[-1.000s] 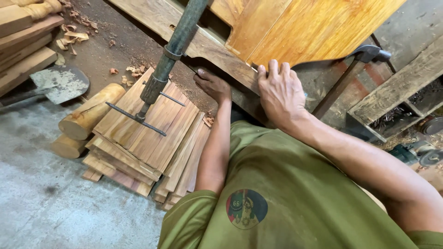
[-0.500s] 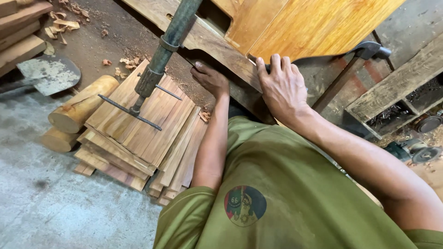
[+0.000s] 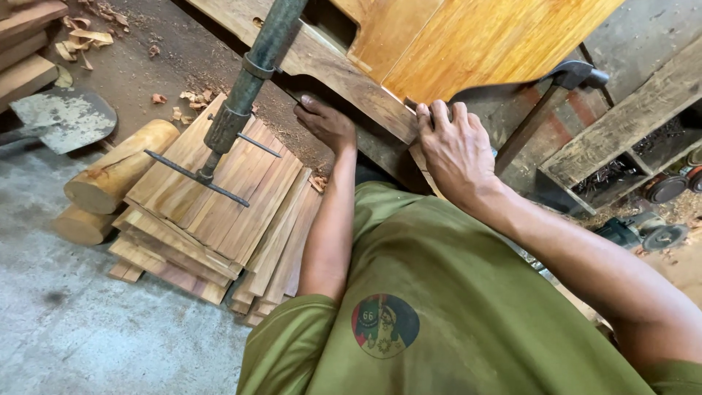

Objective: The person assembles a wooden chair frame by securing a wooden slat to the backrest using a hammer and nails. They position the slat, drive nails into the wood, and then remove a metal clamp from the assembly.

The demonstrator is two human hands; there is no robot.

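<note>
Item: seating step, I judge. My left hand (image 3: pixel 327 123) and right hand (image 3: pixel 455 148), fingers curled, grip the wooden workpiece (image 3: pixel 351 69)'s edge beside the bar clamp (image 3: pixel 245 84); next move needs steady pressure.

soft, even daylight, sharp focus throughout, faint shadows, mild wide-angle stretch at the edges

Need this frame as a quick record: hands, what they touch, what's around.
left hand: resting on the dark wooden rail
right hand: fingers over the edge of the orange wooden panel
between hands: rail's lower edge
clamp: metal bar clamp with cross handle, above stacked wooden slats
floor left: short logs, shovel blade
right: hammer, wooden crate
</note>
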